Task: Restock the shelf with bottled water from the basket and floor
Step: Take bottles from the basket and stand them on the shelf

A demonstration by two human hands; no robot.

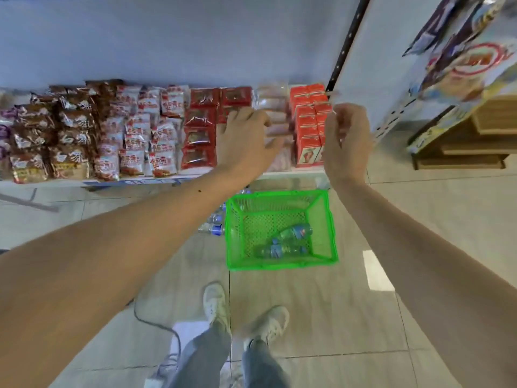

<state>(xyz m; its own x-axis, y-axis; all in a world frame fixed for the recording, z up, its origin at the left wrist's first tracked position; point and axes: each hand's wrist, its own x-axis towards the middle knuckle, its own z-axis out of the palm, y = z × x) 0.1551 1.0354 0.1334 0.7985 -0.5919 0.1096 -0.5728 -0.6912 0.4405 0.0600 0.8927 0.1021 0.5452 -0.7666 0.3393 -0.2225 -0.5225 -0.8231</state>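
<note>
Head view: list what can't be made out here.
- Bottles on the floor: partly hidden behind the left forearm and the green basket; count unclear.
- Right hand: fingers blurred; whether they pinch anything is unclear.
- Pale packets: largely covered by the left hand.
- Snack packet labels: too blurred to read.

A pale blue wall rises behind the snack packets; grey floor tiles spread below them, wooden pallets stacked to their right.
</note>
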